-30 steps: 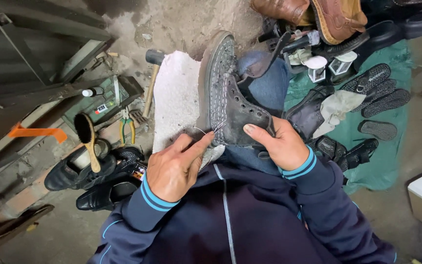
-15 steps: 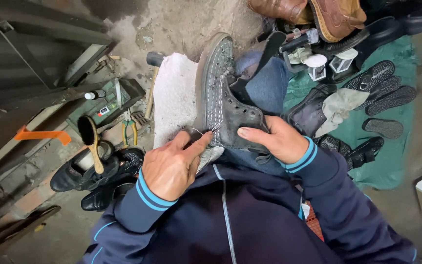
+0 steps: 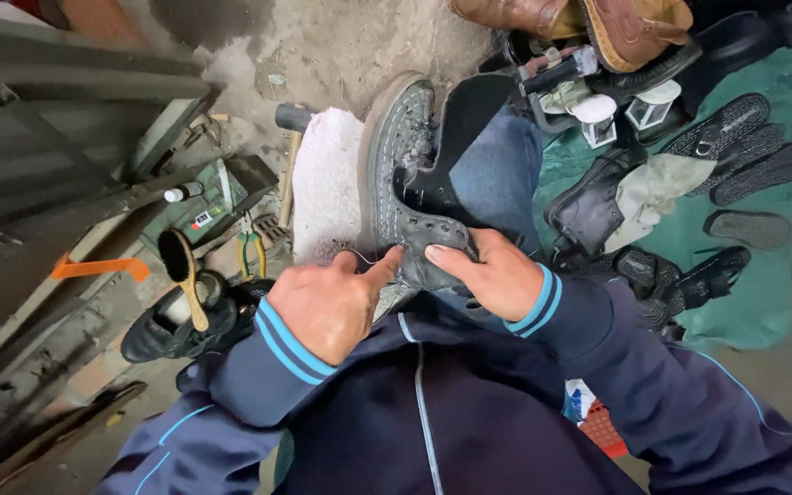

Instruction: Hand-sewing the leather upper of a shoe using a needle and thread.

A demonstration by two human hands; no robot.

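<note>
Shoe brush [image 3: 182,275] on black shoe [image 3: 169,325], hammer [image 3: 290,156], pliers [image 3: 249,252] — brown boots [image 3: 579,20], loose soles [image 3: 744,147] on green cloth [image 3: 763,284]

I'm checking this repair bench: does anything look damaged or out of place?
The grey boot on the lap gapes open at the heel, where both hands pinch a thread. Other shoes lie scattered on the green cloth.

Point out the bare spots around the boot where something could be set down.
Bare concrete floor lies beyond the boot, bordered by the hammer and the brown shoes. The white pad beside the boot is partly bare. The green cloth is crowded with soles and shoes; the left side holds tools and a brush.
</note>
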